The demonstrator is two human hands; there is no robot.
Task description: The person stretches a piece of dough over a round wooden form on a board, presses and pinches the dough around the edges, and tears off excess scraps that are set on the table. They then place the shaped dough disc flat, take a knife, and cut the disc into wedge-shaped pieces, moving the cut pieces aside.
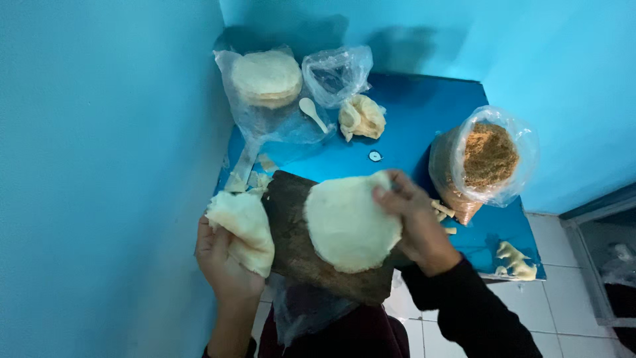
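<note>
Your right hand (417,225) pinches the far right edge of a round flat dough sheet (348,225), lying face-up on the dark board (298,245), no long axis. Your left hand (225,258) cups a folded dough piece (245,229) at the near left. Beyond, the blue bench (411,113) carries a bag of crumbs (487,159).

A: What carried the items?

B: A blue table (424,109) set in a corner.

A: What lay directly on it?

B: A dark wooden board (291,225), a bagged stack of flat rounds (266,78), a white spoon (312,113), a crumb-filled bag (487,159), and dough scraps (515,262).
</note>
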